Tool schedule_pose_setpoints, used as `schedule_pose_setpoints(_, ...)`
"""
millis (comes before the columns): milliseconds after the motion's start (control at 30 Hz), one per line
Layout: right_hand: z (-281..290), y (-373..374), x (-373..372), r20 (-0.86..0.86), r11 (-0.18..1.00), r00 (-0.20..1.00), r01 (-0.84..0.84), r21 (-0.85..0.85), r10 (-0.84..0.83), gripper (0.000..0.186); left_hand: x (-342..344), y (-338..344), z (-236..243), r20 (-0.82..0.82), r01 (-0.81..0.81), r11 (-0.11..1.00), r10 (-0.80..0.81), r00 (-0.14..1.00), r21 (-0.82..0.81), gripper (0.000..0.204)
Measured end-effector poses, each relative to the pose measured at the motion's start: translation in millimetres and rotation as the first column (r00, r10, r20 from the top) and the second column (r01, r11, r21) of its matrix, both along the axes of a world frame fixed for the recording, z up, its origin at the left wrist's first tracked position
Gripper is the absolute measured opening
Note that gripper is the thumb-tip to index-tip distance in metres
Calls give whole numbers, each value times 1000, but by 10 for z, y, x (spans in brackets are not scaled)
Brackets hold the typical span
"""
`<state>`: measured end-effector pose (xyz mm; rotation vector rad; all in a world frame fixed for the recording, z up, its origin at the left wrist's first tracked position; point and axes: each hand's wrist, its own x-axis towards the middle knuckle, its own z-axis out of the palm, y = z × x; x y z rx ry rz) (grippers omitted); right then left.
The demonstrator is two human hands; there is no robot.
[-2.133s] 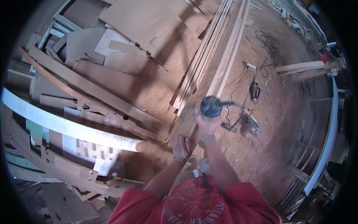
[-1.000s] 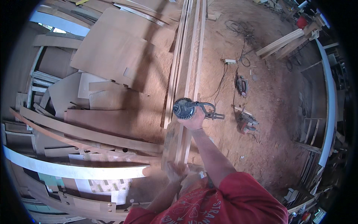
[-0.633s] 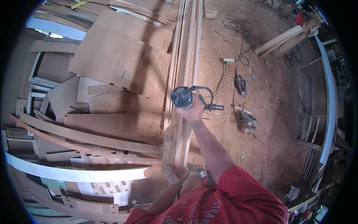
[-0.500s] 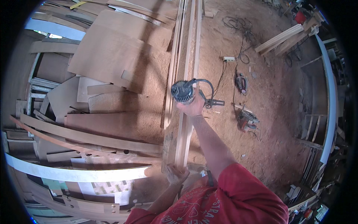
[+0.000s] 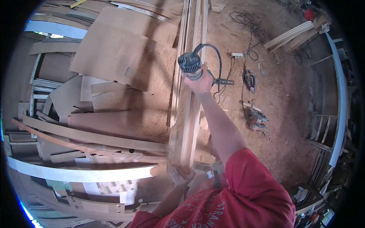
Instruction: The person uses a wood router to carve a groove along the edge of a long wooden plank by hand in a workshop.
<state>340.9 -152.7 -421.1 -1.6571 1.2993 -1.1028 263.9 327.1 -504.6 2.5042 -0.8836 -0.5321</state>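
Observation:
A long wooden board [image 5: 187, 133] with lengthwise ridges runs away from me, resting along a wider plank. My right hand [image 5: 201, 81] is wrapped round the lower body of a black corded router [image 5: 190, 65], which stands upright on the board. From the router's side a dark slotted bar [image 5: 225, 82] sticks out to the right, and its cord [image 5: 217, 53] loops up and over. At the board's near end, my left hand [image 5: 181, 175] has its fingers closed against the wood, close to my body. The router's base and bit are hidden.
To the right, on the sawdust-covered ground, lie a power tool [image 5: 250, 80], a circular saw [image 5: 256, 118], a white power strip [image 5: 237, 55] and coiled cables [image 5: 243, 18]. Wooden sheets [image 5: 110, 49] and curved strips [image 5: 95, 135] cover the left. Stacked timber [image 5: 291, 35] stands far right.
My right hand has pushed the router farther away along the board, with its slotted bar and cord moving along. My left hand stays at the near end. The view has shifted slightly.

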Motion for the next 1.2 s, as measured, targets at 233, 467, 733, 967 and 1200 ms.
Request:
schedule_pose_setpoints(233, -63, -469, 105, -71, 999, 997, 27, -27, -29, 73, -31, -105, 172, -64, -48, 995, 53, 997, 84, 73)
schedule_pose_setpoints(467, -58, 64, -11, -71, 1000, 997, -5, 30, 7, 76, -18, -63, 98, 130, 26, 998, -19, 991, -56, 73)
schedule_pose_setpoints(733, -172, 1464, -491, -17, 991, 998, -66, 113, 68, 85, 98, -19, -40, 154, 168, 939, -126, 980, -300, 54)
schedule_pose_setpoints(967, -224, 2546, -816, 72, 994, 992, -104, 13, 103, 75, 158, 136, -324, 141, 186, 944, -152, 978, -274, 44)
schedule_pose_setpoints(1200, -523, 2367, -754, 66, 979, 993, -90, -180, 103, 72, 160, 166, -280, 231, 267, 930, -210, 950, -253, 35)
